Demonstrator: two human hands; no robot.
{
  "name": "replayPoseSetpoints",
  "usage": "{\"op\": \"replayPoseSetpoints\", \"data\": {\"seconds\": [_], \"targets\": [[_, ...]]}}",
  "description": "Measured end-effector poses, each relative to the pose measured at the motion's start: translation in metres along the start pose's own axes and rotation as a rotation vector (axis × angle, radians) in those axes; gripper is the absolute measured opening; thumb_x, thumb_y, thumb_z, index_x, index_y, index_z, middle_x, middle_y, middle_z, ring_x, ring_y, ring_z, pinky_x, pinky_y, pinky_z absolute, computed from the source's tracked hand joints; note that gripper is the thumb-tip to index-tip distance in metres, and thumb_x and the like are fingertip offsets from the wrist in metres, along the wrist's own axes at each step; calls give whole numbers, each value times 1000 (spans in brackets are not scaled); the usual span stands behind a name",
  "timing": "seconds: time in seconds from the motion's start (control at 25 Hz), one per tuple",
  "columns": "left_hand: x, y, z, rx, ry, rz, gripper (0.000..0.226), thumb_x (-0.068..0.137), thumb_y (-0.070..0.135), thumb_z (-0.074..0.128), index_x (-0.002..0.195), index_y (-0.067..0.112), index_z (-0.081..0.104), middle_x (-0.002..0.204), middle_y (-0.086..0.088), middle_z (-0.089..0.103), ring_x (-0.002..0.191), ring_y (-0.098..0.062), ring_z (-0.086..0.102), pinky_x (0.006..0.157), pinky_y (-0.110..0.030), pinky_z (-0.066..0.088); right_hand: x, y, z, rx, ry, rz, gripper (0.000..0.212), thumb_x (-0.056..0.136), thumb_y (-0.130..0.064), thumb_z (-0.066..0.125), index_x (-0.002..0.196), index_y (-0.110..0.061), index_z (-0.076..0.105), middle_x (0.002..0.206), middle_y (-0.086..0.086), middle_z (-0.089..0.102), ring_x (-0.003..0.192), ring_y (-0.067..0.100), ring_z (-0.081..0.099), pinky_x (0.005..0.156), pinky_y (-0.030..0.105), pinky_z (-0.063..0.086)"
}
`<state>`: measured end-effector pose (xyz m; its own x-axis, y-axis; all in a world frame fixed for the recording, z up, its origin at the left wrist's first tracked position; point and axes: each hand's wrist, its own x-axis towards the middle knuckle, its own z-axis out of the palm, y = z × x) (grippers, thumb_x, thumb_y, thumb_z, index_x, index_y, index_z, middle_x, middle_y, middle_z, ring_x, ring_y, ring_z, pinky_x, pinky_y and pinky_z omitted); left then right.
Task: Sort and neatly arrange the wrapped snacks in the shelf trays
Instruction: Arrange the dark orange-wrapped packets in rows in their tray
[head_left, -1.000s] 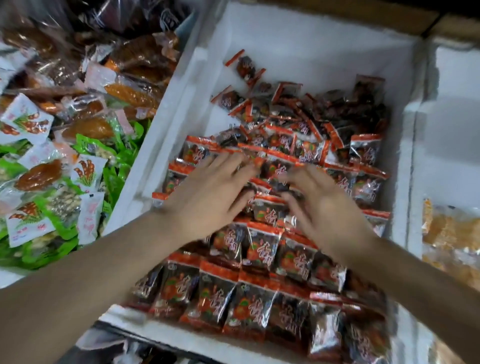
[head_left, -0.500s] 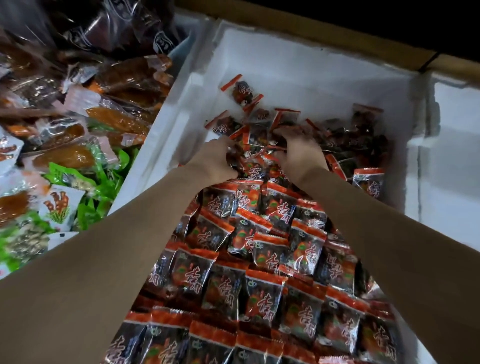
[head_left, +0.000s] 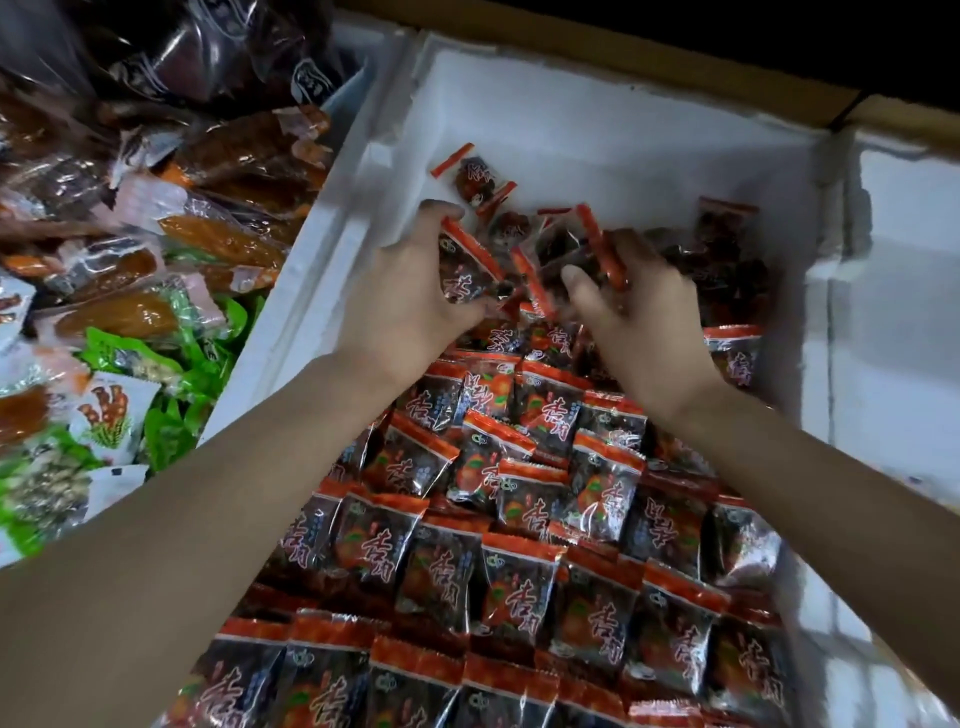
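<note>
Tray (head_left: 597, 119), white foam: wrapped snacks (head_left: 511, 587) lie in overlapping rows toward its near edge. Near the far edge, left hand (head_left: 410, 291) grips loose packets (head_left: 467, 270); right hand (head_left: 641, 319), motion-blurred, curls around more of them.

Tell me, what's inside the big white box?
Lots of red-and-black snack packets: neat rows in front, a loose jumble behind, where the left hand and right hand each grip some. Bare white box shows at the back; what lies under the packets is covered.
</note>
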<state>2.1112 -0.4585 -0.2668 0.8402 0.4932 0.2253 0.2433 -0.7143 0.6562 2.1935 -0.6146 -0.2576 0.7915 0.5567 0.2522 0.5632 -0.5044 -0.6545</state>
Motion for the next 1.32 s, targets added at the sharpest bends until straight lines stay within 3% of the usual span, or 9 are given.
{"op": "replayPoseSetpoints", "data": {"seconds": [0.12,0.24,0.36,0.48,0.72,0.88,1.04,1.2,1.32], "targets": [[-23,23,-3,-291,-42,-144,66,69,32,81,123,21,44,96,20,51,85,0,55,79,-14,44,-37,-6,-10,434,-43,155,12,94,-16,53,98,-26,48,83,0,67,74,15,70,64,35,58],[-49,43,5,-767,-243,-406,53,81,11,72,121,22,39,101,1,62,77,-7,69,60,-26,57,-65,4,-15,433,-60,100,20,89,-12,61,102,-24,51,98,-3,64,92,22,66,77,49,55],[-71,57,15,-920,-325,-523,49,88,0,60,128,21,40,109,-5,65,83,-11,70,63,-28,58,-89,12,-23,435,-182,128,31,78,-27,68,106,-30,54,122,-6,52,117,11,53,98,38,46],[-89,64,22,-1071,-382,-580,58,88,3,59,136,31,41,124,-9,59,96,-22,68,75,-42,59,-106,14,-41,535,-112,222,16,84,-22,66,97,-28,61,107,-2,58,103,8,58,88,28,47],[-128,85,28,-909,-497,-436,67,83,-3,65,131,35,38,108,5,60,88,-11,69,70,-31,59,-138,17,-66,616,-62,421,43,78,5,68,101,-27,53,89,-5,60,77,0,61,72,13,52],[-152,84,24,-832,-536,-447,37,87,16,63,111,35,42,97,18,57,81,0,68,70,-28,59,-158,20,-79,483,-312,504,21,77,-5,72,83,-24,68,82,-1,70,79,4,66,72,12,50],[-173,74,7,-526,-526,-308,27,85,37,59,110,29,51,91,11,65,79,2,64,70,-13,50,-190,17,-77,371,-301,502,11,80,-14,70,77,-9,61,62,-8,57,56,-3,53,57,10,39],[-186,61,-7,-338,-598,-232,20,81,41,58,98,38,48,79,0,65,68,-18,63,62,-30,48,-216,11,-61,326,-307,531,15,83,-17,67,74,-16,55,65,-9,59,67,10,58,68,31,48],[-193,52,-11,-266,-736,-210,21,87,30,60,96,42,45,78,11,65,68,-10,63,59,-26,51,-230,2,-49,329,-330,565,22,86,-12,62,69,-21,51,56,-9,54,52,4,46,54,20,40]]}}
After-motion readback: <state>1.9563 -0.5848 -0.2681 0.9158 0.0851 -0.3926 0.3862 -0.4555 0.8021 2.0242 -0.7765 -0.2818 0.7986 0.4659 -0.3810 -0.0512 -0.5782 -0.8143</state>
